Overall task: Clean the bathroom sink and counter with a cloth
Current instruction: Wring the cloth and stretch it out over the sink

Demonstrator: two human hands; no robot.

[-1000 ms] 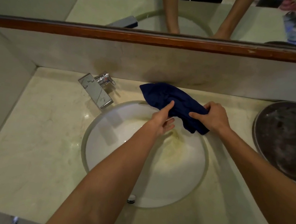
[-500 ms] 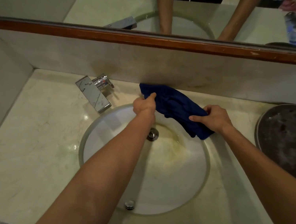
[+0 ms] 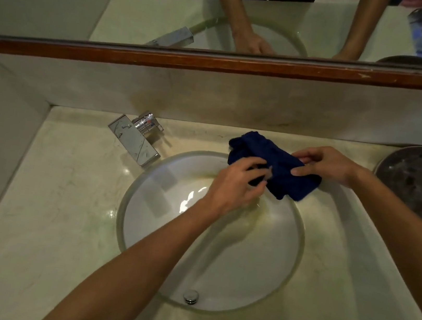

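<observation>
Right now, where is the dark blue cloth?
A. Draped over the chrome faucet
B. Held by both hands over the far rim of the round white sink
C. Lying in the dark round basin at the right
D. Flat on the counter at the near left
B: the dark blue cloth is bunched between the left hand and the right hand over the far rim of the round white sink, apart from the chrome faucet.

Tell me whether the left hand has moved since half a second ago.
Yes. The left hand has shifted right, away from the faucet, to hold the blue cloth nearer its middle.
</observation>
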